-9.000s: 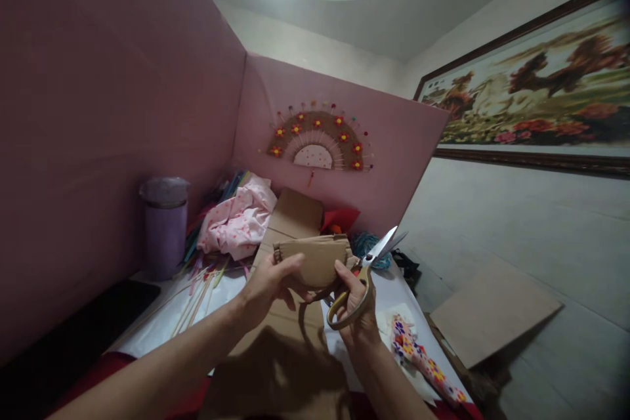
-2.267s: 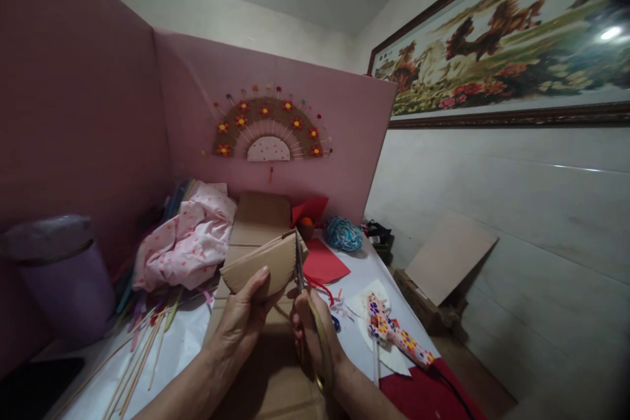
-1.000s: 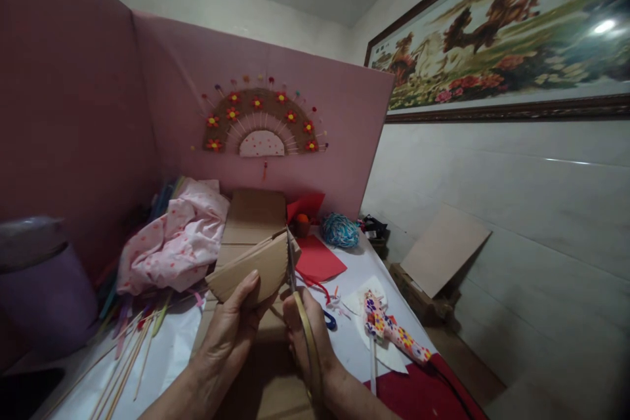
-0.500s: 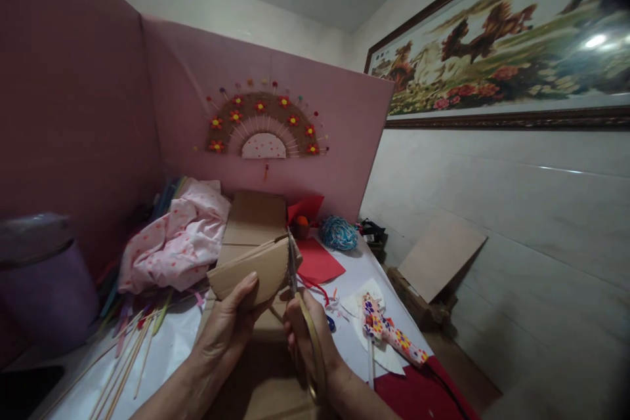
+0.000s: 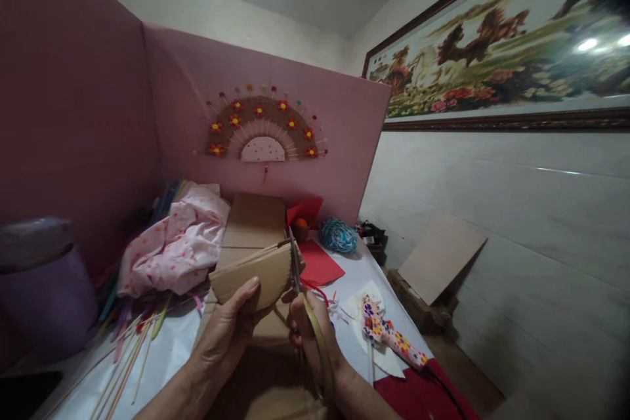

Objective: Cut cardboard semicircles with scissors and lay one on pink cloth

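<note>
My left hand (image 5: 235, 315) grips a rounded piece of cardboard (image 5: 263, 275), its thumb pressed on the near face. Jagged cuts run along the right edge of that piece. My right hand (image 5: 312, 325) is wrapped round the scissors (image 5: 317, 341), which have large gold-coloured handles. Their blades point up and lie along the cardboard's right edge; I cannot tell how far apart they are. Below both hands, a larger cardboard sheet (image 5: 256, 216) stretches over the table.
Left are a crumpled pink cloth (image 5: 180, 243), thin wooden sticks (image 5: 123, 367) and a purple bin (image 5: 49, 302). Right lie red paper (image 5: 319, 262), blue yarn (image 5: 338, 235) and a flower-patterned glue gun (image 5: 394, 335). A decorated cardboard fan (image 5: 260, 111) hangs on the pink panel (image 5: 344, 125).
The cardboard and scissors have shifted slightly right and down in view, still in my hands. The background has moved a little as well.
</note>
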The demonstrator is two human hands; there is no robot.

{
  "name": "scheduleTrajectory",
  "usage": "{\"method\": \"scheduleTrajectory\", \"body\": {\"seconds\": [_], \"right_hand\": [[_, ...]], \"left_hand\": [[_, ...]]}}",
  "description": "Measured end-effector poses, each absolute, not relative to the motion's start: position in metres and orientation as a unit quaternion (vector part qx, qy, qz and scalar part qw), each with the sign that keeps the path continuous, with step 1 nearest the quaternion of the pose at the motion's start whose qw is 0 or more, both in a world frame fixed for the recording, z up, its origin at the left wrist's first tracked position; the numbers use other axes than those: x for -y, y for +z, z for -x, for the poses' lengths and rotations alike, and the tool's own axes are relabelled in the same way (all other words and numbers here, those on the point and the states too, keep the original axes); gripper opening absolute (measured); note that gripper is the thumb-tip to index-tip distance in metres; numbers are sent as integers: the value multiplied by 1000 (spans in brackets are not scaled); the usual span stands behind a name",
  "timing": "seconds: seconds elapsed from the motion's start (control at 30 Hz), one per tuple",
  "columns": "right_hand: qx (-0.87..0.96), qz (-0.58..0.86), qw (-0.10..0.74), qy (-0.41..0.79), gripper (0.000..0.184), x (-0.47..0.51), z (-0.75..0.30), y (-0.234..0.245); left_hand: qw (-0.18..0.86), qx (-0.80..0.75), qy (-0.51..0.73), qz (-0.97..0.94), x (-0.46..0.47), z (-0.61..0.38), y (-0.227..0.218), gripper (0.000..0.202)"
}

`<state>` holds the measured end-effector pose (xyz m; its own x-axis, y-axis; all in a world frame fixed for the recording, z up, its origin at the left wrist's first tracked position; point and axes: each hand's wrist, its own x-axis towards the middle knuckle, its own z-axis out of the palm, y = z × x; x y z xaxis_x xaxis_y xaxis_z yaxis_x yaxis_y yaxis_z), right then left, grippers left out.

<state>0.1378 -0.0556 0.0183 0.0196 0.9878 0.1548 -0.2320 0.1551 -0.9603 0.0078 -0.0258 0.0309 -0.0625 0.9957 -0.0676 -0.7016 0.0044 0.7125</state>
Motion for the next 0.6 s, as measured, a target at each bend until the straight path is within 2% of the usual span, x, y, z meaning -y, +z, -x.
{"method": "scheduleTrajectory", "body": {"seconds": [0.23,0.4,0.6], "right_hand": [[489,416,567,516,68,55,-139,12],[482,402,581,518,69,56,-139,14],[506,395,585,497,66,58,-141,26]], "left_hand": [[634,-311,665,-242,29,-8,37,42],[630,-319,660,-257,30,-7,38,43],[637,-308,656,-263,31,-5,42,56]]}}
